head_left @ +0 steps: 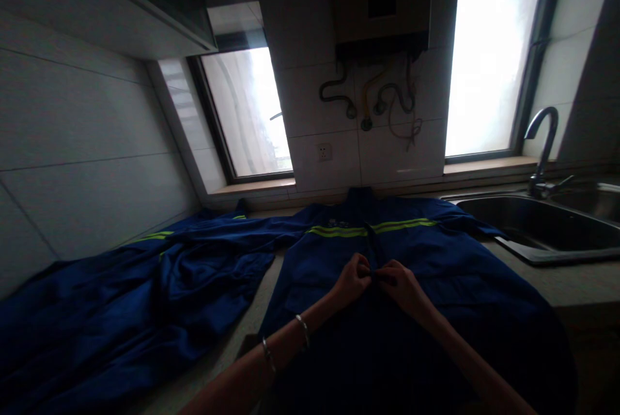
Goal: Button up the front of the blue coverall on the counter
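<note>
Two hands (354, 281) (398, 283) pinch one blue jacket (378, 321).

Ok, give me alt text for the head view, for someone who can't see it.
The left hand and right hand meet, fingers pinched, at the middle front of a blue, yellow-striped jacket spread on a counter. More blue clothing lies rumpled at left; at right, a sink with a tap sits near a bright window.
</note>
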